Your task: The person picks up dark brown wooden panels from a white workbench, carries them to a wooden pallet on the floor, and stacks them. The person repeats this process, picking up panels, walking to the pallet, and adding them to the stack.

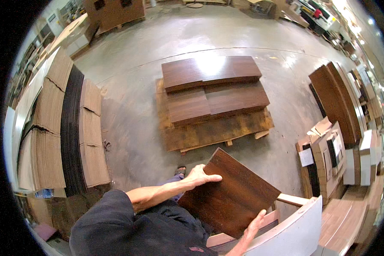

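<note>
A dark brown wood-grain panel [232, 194] is tilted in front of my body, above a white-sided stand with pale wooden rails. My left hand [200, 177] grips the panel's upper left edge, with the thumb on its top face and the fingers out of sight underneath. At the panel's lower right edge, my right hand [254, 226] is held with its fingers stretched out along the edge. I cannot tell how firmly it touches the panel.
Ahead, brown panels [213, 94] lie stacked on a wooden pallet [217, 134]. Tall board stacks [70, 128] line the left side. More brown panels [337, 104] and cartons [328, 153] stand at right. The white-sided stand [292, 230] is close by, with light boards [343, 219] beyond it.
</note>
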A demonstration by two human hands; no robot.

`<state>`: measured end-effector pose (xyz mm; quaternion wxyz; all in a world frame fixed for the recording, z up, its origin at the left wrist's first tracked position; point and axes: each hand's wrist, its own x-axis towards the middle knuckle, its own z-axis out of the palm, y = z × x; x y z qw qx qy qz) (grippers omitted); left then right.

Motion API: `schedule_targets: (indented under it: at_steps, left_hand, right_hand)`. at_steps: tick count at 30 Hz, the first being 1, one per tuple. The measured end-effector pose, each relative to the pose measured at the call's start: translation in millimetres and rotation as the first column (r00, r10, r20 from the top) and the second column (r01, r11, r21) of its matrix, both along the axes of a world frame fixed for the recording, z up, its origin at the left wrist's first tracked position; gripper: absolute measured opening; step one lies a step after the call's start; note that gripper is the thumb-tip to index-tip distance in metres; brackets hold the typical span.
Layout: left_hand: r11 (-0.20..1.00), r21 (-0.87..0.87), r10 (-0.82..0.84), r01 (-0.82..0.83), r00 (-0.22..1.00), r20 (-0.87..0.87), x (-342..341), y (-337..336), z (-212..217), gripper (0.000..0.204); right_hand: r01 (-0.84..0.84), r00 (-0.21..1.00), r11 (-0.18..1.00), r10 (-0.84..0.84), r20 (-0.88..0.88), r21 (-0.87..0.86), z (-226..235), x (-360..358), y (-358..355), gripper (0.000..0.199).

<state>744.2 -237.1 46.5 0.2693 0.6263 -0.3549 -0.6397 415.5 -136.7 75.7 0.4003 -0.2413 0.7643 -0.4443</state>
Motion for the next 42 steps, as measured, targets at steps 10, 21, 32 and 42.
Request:
schedule_targets:
  at_steps: [10, 21, 32, 42]
  left_hand:
    - [0.853, 0.177, 0.505, -0.490, 0.862, -0.047, 150.3, -77.9, -31.2, 0.077]
    - [0.592, 0.242, 0.771, -0.768, 0.628, 0.106, 231.0, -220.2, -94.0, 0.069]
    - [0.462, 0.355, 0.839, -0.812, 0.530, 0.120, 328.7, -284.7, -255.8, 0.061]
    - [0.505, 0.303, 0.827, -0.808, 0.554, 0.098, 455.9, -360.5, -432.1, 0.065]
  right_hand:
    - [-0.466, 0.882, 0.877, 0.471, -0.016, 0.115, -120.5, 114.1, -212.3, 0.069]
    - [-0.749, 0.584, 0.562, 0.810, -0.052, 0.351, -198.0, 248.4, -463.6, 0.078]
    - [-0.788, 0.469, 0.443, 0.882, -0.047, 0.428, -321.3, 376.6, -569.9, 0.077]
    - [-0.788, 0.434, 0.443, 0.892, -0.124, 0.427, -478.8, 502.2, -652.9, 0.071]
